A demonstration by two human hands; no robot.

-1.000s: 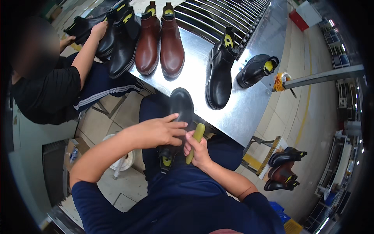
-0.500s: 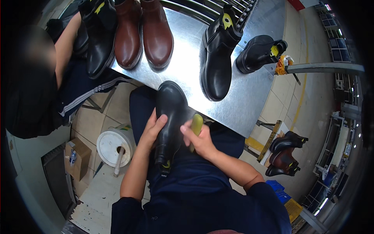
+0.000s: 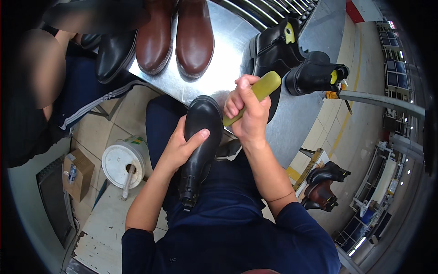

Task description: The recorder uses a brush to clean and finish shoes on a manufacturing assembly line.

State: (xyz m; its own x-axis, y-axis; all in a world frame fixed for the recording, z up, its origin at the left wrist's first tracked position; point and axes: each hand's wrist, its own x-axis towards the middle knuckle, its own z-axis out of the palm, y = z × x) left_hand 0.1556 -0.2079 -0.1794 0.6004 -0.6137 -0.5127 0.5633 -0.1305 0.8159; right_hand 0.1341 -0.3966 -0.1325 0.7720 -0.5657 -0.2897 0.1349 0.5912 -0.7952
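A black ankle boot (image 3: 204, 121) rests over my lap, toe pointing away toward the table edge and shaft toward me. My left hand (image 3: 179, 148) grips its left side, the thumb lying across the upper. Just right of the toe, my right hand (image 3: 248, 109) is wrapped round an olive-green, round-ended oblong piece (image 3: 267, 85). Its lower end is close to the boot's side; whether they touch I cannot tell. The underside of this piece is hidden by the fingers. Behind my right hand a black boot (image 3: 273, 50) is partly covered.
Brown boots (image 3: 195, 39) and a black boot (image 3: 115, 55) stand on the metal table (image 3: 237, 27). Another black boot (image 3: 315, 75) sits near its right edge. Rollers lie beyond. A person (image 3: 91, 86) is at the left, above a white bucket (image 3: 119, 160). More boots (image 3: 326, 173) are at the right.
My right hand has risen away from the boot's shaft, up and right, still holding the olive-green piece. The left hand keeps its grip. The co-worker at the left has leaned farther over the table.
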